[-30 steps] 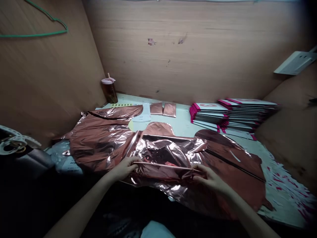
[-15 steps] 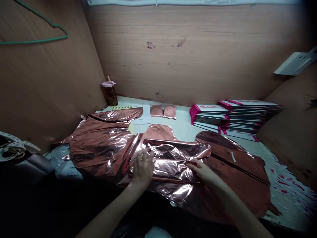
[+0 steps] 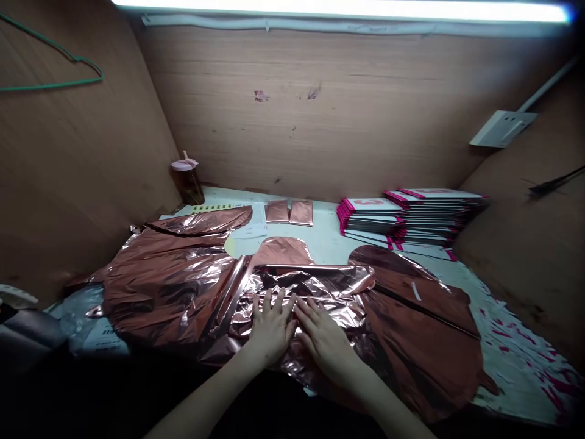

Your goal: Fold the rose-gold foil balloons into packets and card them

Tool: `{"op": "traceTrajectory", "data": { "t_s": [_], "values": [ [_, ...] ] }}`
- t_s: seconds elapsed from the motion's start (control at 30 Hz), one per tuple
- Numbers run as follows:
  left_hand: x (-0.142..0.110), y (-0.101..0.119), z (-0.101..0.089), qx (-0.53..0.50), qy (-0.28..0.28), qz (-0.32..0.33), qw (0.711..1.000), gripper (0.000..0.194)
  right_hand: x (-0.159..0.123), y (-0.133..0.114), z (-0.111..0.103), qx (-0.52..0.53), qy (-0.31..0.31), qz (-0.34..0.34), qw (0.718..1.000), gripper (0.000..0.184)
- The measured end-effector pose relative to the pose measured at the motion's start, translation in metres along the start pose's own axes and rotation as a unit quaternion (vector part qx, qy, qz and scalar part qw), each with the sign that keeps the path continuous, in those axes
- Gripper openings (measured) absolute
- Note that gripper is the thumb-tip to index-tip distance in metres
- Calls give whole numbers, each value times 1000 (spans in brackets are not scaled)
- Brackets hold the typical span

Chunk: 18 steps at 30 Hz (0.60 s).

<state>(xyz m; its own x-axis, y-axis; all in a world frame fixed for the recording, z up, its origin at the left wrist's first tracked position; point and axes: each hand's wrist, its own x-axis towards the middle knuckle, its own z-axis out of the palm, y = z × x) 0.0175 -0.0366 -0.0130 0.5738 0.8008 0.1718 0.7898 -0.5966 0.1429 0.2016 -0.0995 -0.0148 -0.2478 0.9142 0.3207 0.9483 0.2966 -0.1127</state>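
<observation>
A crinkled rose-gold foil balloon (image 3: 320, 283) lies flat on the table in front of me, folded over on itself. My left hand (image 3: 272, 326) rests palm down on its near part with fingers stretched out. Right beside it, my right hand (image 3: 325, 338) also presses flat on the foil, fingers spread. The two hands almost touch. Neither holds anything.
More rose-gold foil sheets lie at the left (image 3: 169, 286) and right (image 3: 420, 311). A stack of pink-edged cards (image 3: 406, 216) stands at the back right, two small folded foil packs (image 3: 289, 211) at the back, a brown cup with a straw (image 3: 187, 180) in the corner. Wooden walls enclose the table.
Both hands let go of the folded foil edge, moved together toward the middle and now lie flat on the foil. The camera tilted up, showing a lamp strip on top.
</observation>
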Motion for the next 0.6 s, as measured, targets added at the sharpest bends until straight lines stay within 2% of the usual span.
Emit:
{"op": "traceTrajectory", "data": {
  "t_s": [0.03,0.07,0.17,0.23,0.27,0.33,0.43,0.5,0.57,0.6],
  "values": [
    [0,0,2,2,2,2,1000,55,-4,6,6,0,-27,-23,999,53],
    [0,-1,3,4,4,5,1000,57,-9,16,11,-2,-45,-15,999,58],
    [0,-3,6,10,12,13,1000,62,-21,61,13,-21,-33,95,995,61],
    [0,-3,7,8,18,13,1000,62,-11,85,4,-36,-3,153,988,60],
    [0,-3,7,6,18,12,1000,61,3,92,-1,-41,7,164,986,58],
    [0,-2,7,1,14,7,1000,59,45,93,-10,-39,-1,141,989,50],
    [-1,-1,3,-6,6,-2,1000,58,125,77,-17,-16,-77,56,995,35],
    [-3,1,-3,-16,6,-11,1000,58,165,65,-22,-8,-136,11,991,29],
    [-4,4,-11,-35,8,-29,999,59,181,55,-30,-11,-173,-24,985,28],
    [-5,6,-15,-44,5,-43,998,59,180,50,-36,-15,-178,-40,983,26]
  ]
}}
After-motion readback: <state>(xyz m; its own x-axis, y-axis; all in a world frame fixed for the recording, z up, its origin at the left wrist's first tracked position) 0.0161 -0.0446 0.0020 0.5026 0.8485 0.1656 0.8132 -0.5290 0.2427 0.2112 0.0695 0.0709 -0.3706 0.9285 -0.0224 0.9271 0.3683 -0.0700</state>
